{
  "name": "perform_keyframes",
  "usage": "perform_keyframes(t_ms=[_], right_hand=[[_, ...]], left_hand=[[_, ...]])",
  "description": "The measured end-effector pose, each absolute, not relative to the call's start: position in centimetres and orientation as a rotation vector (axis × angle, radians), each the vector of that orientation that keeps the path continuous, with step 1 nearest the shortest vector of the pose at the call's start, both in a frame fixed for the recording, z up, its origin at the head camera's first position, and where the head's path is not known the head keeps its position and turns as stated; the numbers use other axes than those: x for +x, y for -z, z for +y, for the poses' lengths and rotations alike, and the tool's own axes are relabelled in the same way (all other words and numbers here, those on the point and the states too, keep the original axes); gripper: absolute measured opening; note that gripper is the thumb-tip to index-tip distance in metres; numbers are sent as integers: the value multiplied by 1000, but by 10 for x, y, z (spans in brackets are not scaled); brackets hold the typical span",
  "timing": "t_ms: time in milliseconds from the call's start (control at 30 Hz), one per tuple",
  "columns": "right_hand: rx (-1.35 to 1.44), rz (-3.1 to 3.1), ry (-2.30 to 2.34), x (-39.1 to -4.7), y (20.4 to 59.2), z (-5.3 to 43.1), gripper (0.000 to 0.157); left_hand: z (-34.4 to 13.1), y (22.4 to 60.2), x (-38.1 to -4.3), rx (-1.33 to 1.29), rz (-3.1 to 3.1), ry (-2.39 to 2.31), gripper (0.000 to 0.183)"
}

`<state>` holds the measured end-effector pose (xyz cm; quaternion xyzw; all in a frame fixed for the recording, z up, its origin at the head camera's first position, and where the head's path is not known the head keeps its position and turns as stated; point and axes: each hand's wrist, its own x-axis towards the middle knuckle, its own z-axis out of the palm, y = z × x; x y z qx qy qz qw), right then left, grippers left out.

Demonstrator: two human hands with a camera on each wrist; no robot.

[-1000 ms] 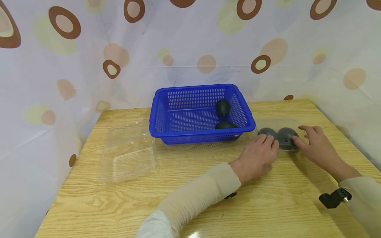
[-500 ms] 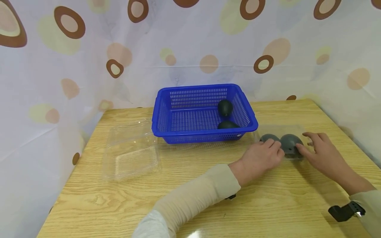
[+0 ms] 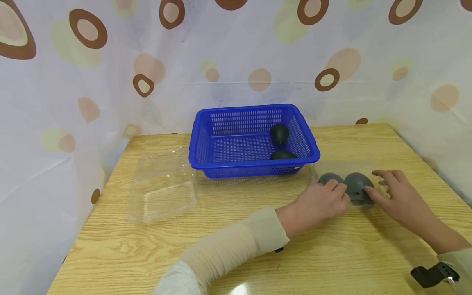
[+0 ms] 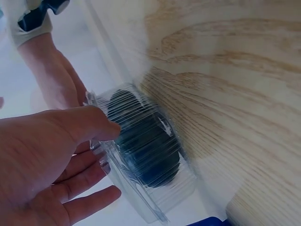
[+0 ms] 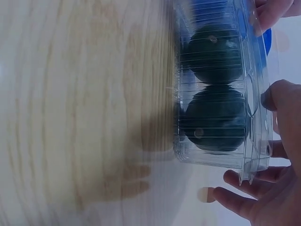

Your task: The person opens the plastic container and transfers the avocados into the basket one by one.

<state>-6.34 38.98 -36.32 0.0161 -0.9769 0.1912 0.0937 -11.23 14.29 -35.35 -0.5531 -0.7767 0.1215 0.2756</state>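
Two dark green, avocado-like fruits lie side by side in a clear plastic clamshell box at the table's right. Ridged walls of the box show in both wrist views. My left hand grips the box's left front, its thumb lying over the rim and the other fingers beyond it. At the right end, my right hand holds the rim, thumb on one side and fingers spread along the other. Part of the left fruit is hidden behind my left hand.
A blue plastic basket stands at the back middle, with two more dark green fruits at its right side. Another clear clamshell box lies opened out at the left. A patterned cloth hangs behind the wooden table.
Both hands and the box with its two fruits have moved a little toward me. The basket and the opened box have stayed in place while the head view shifted slightly.
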Motion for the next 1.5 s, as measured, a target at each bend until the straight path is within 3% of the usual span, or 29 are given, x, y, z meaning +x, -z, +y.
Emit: perform_keyframes(t_ms=[300, 600, 833, 1500], right_hand=[[104, -2855, -600, -58, 368, 379, 51], [112, -2882, -667, -52, 369, 357, 56], [115, -2893, -679, -50, 370, 339, 61], [178, -2880, -751, -47, 371, 286, 63]], left_hand=[[129, 354, -102, -1461, -1989, -339, 43], [107, 352, -98, -1527, -2113, -310, 25], [86, 354, -95, -1487, -2067, -264, 29], [34, 354, -88, -1470, -2152, -220, 15]])
